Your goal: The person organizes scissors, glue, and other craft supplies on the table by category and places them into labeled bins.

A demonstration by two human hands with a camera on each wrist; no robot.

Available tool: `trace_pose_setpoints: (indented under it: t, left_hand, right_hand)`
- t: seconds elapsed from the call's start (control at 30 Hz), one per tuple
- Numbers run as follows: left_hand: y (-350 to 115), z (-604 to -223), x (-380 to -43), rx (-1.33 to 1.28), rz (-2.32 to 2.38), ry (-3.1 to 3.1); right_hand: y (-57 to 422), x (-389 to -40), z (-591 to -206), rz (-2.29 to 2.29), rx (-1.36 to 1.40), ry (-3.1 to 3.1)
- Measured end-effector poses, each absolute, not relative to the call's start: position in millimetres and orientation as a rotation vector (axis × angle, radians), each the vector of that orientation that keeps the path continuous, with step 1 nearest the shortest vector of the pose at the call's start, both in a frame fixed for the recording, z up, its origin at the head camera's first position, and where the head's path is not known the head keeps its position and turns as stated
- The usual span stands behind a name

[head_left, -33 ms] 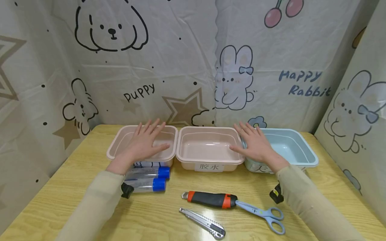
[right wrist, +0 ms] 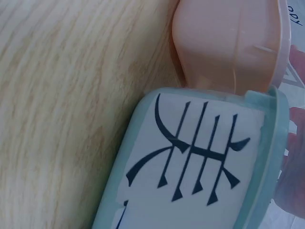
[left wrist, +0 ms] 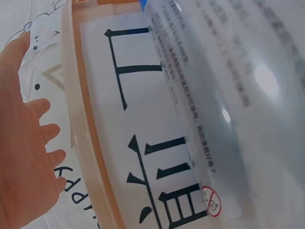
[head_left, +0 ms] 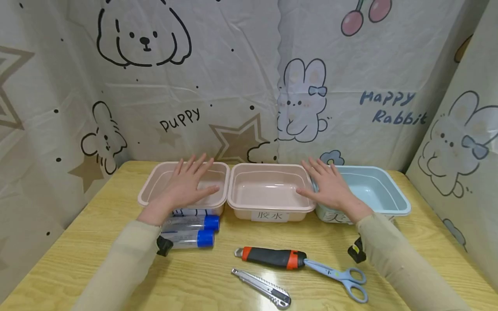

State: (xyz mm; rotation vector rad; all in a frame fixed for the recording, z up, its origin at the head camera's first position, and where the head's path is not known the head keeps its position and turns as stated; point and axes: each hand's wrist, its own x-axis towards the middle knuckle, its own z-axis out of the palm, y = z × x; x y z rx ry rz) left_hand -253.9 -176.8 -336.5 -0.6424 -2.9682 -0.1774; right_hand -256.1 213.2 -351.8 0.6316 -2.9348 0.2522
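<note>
My left hand (head_left: 186,186) is spread, palm down, over the left pink bin (head_left: 145,190); fingers straight, holding nothing. My right hand (head_left: 330,185) spreads likewise above the gap between the middle pink bin (head_left: 268,190) and the light blue bin (head_left: 375,190). Whether either hand touches a rim, I cannot tell. Below my left wrist lie two clear glue bottles (head_left: 183,239) with blue caps, close up in the left wrist view. Farther right are a black-and-orange utility knife (head_left: 270,256), blue scissors (head_left: 340,274) touching its end in view, and a silver snap-off knife (head_left: 262,287).
Bins stand in a row along the back of the wooden table (head_left: 218,276), with paper labels (head_left: 269,215) on their fronts. A printed cloth (head_left: 233,86) hangs behind and at both sides. The blue bin's label (right wrist: 190,152) fills much of the right wrist view.
</note>
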Motion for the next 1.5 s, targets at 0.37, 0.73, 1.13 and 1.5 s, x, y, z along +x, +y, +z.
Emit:
trace_pose_setpoints:
  t: [0.37,0.73,1.13,1.5]
  left_hand:
    - [-177,-333,-252,-0.635,-0.181,-2.969]
    - [-189,-328,-241,-0.589,-0.237,-2.91]
    - [-224,-328,-220,-0.497,-0.322,-2.802]
    - [-253,-335,-203,-0.205,-0.622,-2.824]
  right_hand:
    - [213,-252,-349,0.2,0.637,-2.91]
    - [225,-229,-344,0.301,0.689,-2.742]
    - [238,-169,-344,0.357,0.873,-2.77]
    - [247,-137,-367,0.472,1.037,-3.049]
